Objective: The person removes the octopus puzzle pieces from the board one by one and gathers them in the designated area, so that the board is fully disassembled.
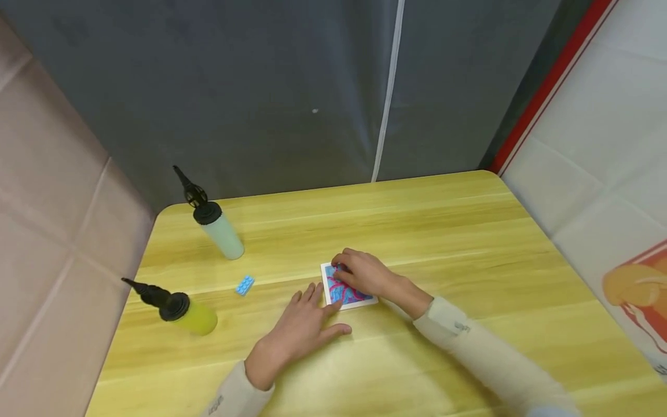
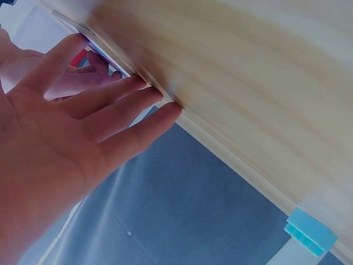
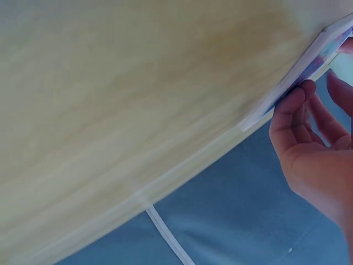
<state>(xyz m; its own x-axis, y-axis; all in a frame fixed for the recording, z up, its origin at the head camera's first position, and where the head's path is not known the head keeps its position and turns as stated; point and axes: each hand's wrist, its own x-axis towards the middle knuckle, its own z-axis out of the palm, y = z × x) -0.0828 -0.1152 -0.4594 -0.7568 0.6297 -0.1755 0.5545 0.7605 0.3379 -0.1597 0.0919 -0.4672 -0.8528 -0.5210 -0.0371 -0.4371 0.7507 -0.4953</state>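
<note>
A small square board (image 1: 350, 292) with a white border and a blue, pink and purple pattern lies flat on the wooden table. My left hand (image 1: 299, 327) is spread at its lower left; the index fingertip reaches the lower border, and the other fingertips rest on the table along the left side. Over the upper right of the board arches my right hand (image 1: 367, 275), fingers bent. In the right wrist view, that right hand (image 3: 317, 138) touches the patterned face (image 3: 322, 55) with its fingertips, its thumb standing apart. The part of the pattern beneath it is hidden.
A light blue toy brick (image 1: 245, 285) lies left of the board. Farther left stand a pale green bottle (image 1: 224, 234) and a yellow-green bottle (image 1: 195, 317), both with black tops. A grey curtain (image 1: 260, 104) hangs behind the table's far edge, with light walls at both sides.
</note>
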